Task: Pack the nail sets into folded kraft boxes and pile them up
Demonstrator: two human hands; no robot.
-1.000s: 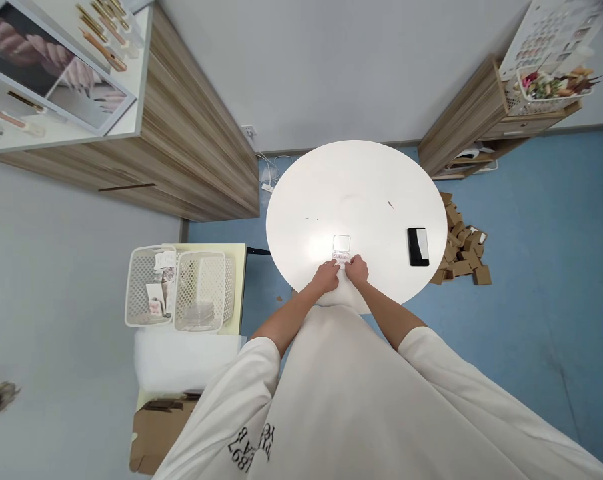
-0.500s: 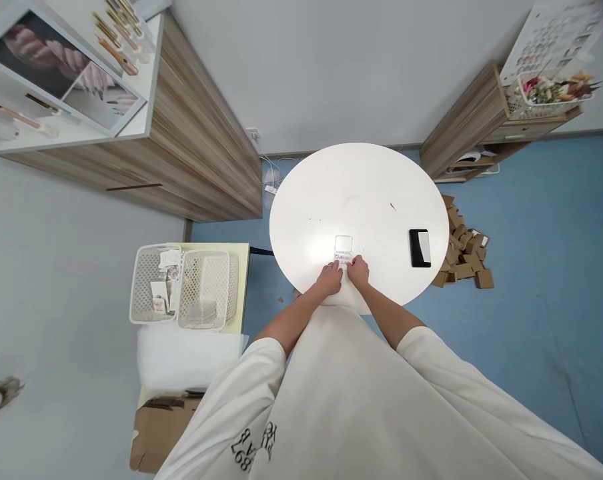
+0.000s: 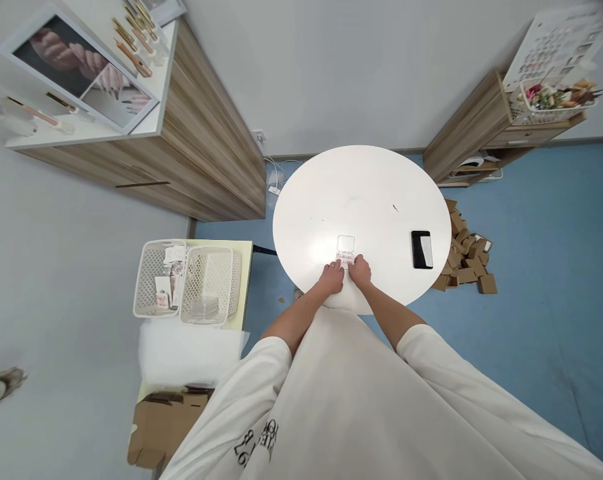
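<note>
On the white oval table (image 3: 361, 187) lies a small clear plastic case (image 3: 345, 257) with its lid raised toward the far side. Small pinkish pieces sit in its near half; at this size I cannot make out their detail. My left hand (image 3: 332, 277) is at the case's near left, its bent fingers closed on the edge and partly over the tray. From the right, my right hand (image 3: 360, 271) pinches the case's side. The fingertips hide the case's near corners.
A black phone-like device (image 3: 422, 250) lies at the table's right. Small cardboard boxes (image 3: 464, 260) are heaped on the floor beyond. To the left, white baskets (image 3: 205, 250) stand on a yellow table, near white wrapping sheets (image 3: 186, 353) and a cardboard box (image 3: 164, 427).
The whole view has shifted slightly, so the surroundings sit a little farther right. Both hands stay at the open case, with only slight finger movement.
</note>
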